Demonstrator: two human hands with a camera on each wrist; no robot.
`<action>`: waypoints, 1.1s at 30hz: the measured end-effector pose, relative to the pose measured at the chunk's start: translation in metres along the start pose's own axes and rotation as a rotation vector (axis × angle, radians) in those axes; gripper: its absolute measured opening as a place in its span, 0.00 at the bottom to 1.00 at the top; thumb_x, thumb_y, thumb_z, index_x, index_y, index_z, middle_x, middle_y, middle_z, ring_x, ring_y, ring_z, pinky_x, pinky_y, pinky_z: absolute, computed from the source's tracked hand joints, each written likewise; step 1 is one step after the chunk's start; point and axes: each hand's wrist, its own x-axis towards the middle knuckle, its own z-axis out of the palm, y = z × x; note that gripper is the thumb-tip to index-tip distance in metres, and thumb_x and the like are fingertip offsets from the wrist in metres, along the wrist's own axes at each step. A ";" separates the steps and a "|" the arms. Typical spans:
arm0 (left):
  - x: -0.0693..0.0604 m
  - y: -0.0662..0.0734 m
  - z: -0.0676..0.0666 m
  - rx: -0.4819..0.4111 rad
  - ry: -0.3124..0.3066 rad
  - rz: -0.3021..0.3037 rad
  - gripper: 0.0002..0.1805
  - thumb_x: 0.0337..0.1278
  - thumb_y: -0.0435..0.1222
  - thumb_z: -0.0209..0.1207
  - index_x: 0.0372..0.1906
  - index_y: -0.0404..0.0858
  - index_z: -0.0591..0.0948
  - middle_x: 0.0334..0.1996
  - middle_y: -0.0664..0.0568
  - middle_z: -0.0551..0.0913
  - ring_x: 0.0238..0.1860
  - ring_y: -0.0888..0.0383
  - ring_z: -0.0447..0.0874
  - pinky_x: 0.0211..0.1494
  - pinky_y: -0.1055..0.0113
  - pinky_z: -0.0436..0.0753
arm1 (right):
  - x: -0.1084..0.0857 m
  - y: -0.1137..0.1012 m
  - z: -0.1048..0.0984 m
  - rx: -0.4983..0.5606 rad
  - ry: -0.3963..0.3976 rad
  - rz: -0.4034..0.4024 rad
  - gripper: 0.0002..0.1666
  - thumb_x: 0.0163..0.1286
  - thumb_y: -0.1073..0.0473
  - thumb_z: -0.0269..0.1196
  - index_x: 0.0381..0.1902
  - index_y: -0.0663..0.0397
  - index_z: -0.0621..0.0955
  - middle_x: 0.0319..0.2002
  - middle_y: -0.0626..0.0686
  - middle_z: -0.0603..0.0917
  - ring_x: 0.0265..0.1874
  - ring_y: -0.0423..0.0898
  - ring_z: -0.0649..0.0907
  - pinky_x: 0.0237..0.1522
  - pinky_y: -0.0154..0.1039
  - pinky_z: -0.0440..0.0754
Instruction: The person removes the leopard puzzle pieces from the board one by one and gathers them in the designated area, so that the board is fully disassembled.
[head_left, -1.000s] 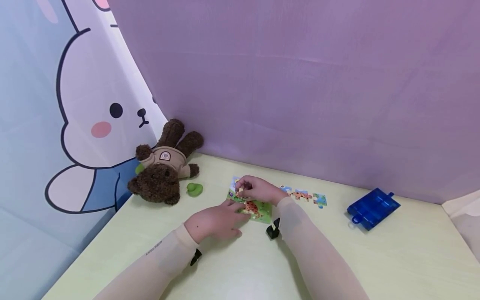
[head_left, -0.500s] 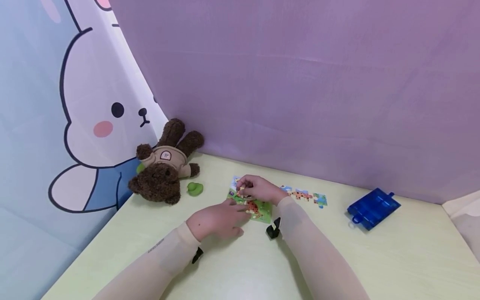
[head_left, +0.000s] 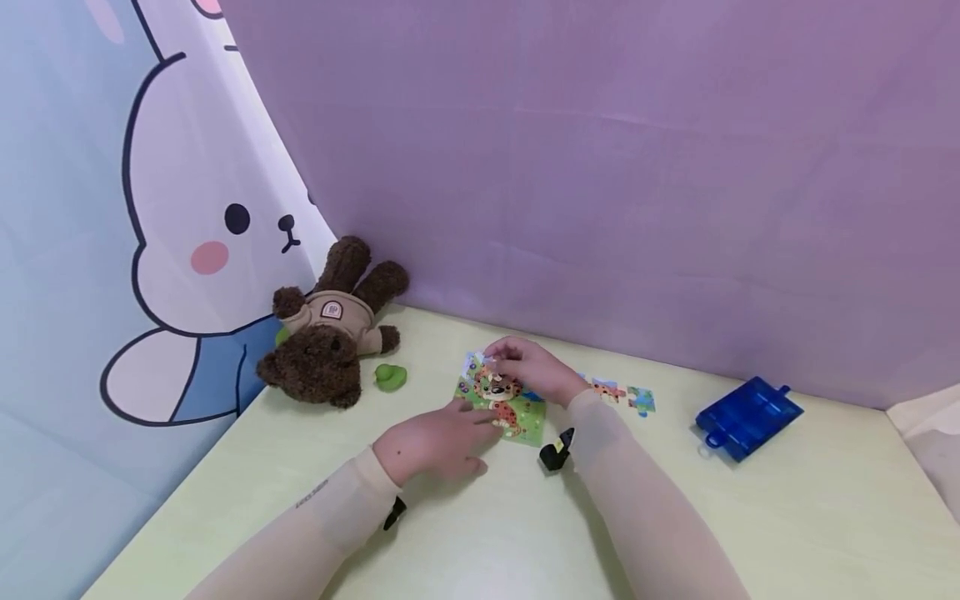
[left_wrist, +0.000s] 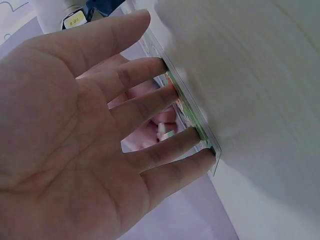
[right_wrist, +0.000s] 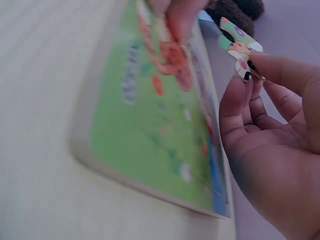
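A green picture puzzle board [head_left: 529, 427] with a spotted cartoon animal lies on the table. My right hand [head_left: 536, 371] is over the board's far part. In the right wrist view its thumb and fingers pinch a puzzle piece [right_wrist: 241, 47] with green, white and black printing, held up off the board. My left hand [head_left: 431, 443] lies at the near left side of the board. In the left wrist view its fingers are spread and fairly straight, with the fingertips [left_wrist: 192, 134] resting on the board's edge.
Loose puzzle pieces [head_left: 606, 390] lie right of the right hand, partly hidden by it. A blue plastic case [head_left: 748, 418] sits farther right. A green toy duck [head_left: 390, 378] and a brown teddy bear [head_left: 322, 358] lie at the left. A purple cloth [head_left: 600, 208] hangs behind the table.
My right hand has shifted slightly right and away from me with the piece, uncovering the animal's face on the board. My left hand stays almost where it was.
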 end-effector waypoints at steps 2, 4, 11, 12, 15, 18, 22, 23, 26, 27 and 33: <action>0.000 0.000 -0.001 0.002 0.001 -0.002 0.35 0.79 0.52 0.58 0.83 0.47 0.67 0.86 0.52 0.61 0.86 0.43 0.58 0.91 0.48 0.58 | -0.002 -0.002 -0.004 0.034 0.023 0.001 0.17 0.82 0.52 0.61 0.64 0.47 0.81 0.52 0.52 0.84 0.48 0.49 0.84 0.52 0.42 0.86; 0.001 0.001 -0.001 -0.004 0.010 -0.005 0.34 0.78 0.51 0.59 0.82 0.47 0.69 0.85 0.52 0.63 0.86 0.42 0.60 0.89 0.47 0.62 | -0.005 -0.005 -0.009 0.068 0.039 0.009 0.16 0.83 0.52 0.60 0.64 0.46 0.80 0.54 0.52 0.83 0.51 0.52 0.84 0.56 0.45 0.87; 0.005 0.000 -0.003 -0.048 0.029 -0.024 0.32 0.74 0.52 0.63 0.77 0.48 0.74 0.83 0.52 0.67 0.82 0.40 0.65 0.82 0.44 0.73 | -0.020 -0.017 -0.029 0.135 0.067 0.011 0.16 0.85 0.54 0.58 0.65 0.48 0.77 0.58 0.54 0.80 0.60 0.59 0.81 0.69 0.61 0.82; 0.005 0.001 -0.004 -0.059 0.027 -0.031 0.32 0.74 0.52 0.63 0.78 0.49 0.73 0.83 0.53 0.66 0.82 0.39 0.64 0.82 0.44 0.74 | -0.024 -0.017 -0.033 0.116 0.080 0.014 0.16 0.85 0.53 0.58 0.65 0.48 0.77 0.58 0.53 0.80 0.61 0.57 0.81 0.70 0.60 0.81; 0.005 0.001 -0.003 -0.081 0.025 -0.039 0.32 0.74 0.52 0.63 0.77 0.49 0.74 0.84 0.53 0.66 0.83 0.39 0.64 0.81 0.43 0.75 | -0.035 -0.015 -0.048 0.079 0.107 0.011 0.16 0.85 0.52 0.58 0.64 0.49 0.77 0.58 0.53 0.81 0.61 0.56 0.81 0.72 0.60 0.80; 0.005 0.001 -0.003 -0.082 0.029 -0.040 0.32 0.74 0.51 0.64 0.77 0.49 0.74 0.83 0.53 0.66 0.82 0.39 0.64 0.80 0.43 0.76 | -0.050 -0.012 -0.062 0.055 0.121 0.025 0.17 0.85 0.52 0.58 0.65 0.51 0.76 0.58 0.55 0.81 0.62 0.60 0.80 0.72 0.62 0.79; 0.005 0.001 -0.002 -0.064 0.037 -0.033 0.32 0.74 0.51 0.64 0.77 0.48 0.74 0.83 0.53 0.67 0.82 0.38 0.65 0.80 0.43 0.76 | -0.072 -0.006 -0.081 -0.007 0.114 0.085 0.19 0.85 0.50 0.58 0.67 0.51 0.75 0.60 0.56 0.81 0.64 0.62 0.80 0.72 0.61 0.80; 0.004 0.001 -0.002 -0.056 0.038 -0.032 0.32 0.74 0.50 0.64 0.77 0.48 0.74 0.83 0.53 0.67 0.82 0.38 0.65 0.80 0.44 0.76 | -0.076 -0.004 -0.084 -0.026 0.114 0.108 0.19 0.85 0.49 0.58 0.67 0.49 0.76 0.60 0.55 0.81 0.63 0.61 0.81 0.70 0.59 0.81; 0.003 0.000 0.000 -0.049 0.036 -0.034 0.33 0.73 0.50 0.64 0.78 0.48 0.73 0.84 0.53 0.66 0.83 0.38 0.63 0.82 0.44 0.74 | -0.088 0.004 -0.093 -0.090 0.098 0.158 0.20 0.84 0.48 0.59 0.67 0.48 0.76 0.57 0.55 0.83 0.54 0.60 0.84 0.57 0.54 0.86; 0.002 0.000 0.001 -0.048 0.033 -0.035 0.34 0.74 0.50 0.64 0.79 0.48 0.72 0.84 0.53 0.65 0.83 0.38 0.62 0.83 0.44 0.73 | -0.091 0.006 -0.094 -0.100 0.091 0.171 0.20 0.84 0.48 0.59 0.67 0.48 0.76 0.54 0.56 0.84 0.51 0.60 0.84 0.52 0.52 0.86; -0.002 0.001 0.002 -0.069 0.015 -0.049 0.37 0.74 0.51 0.63 0.83 0.50 0.67 0.87 0.56 0.60 0.86 0.39 0.57 0.84 0.43 0.70 | -0.103 0.017 -0.095 -0.124 0.023 0.177 0.18 0.82 0.54 0.62 0.62 0.56 0.79 0.47 0.57 0.83 0.44 0.54 0.83 0.45 0.43 0.85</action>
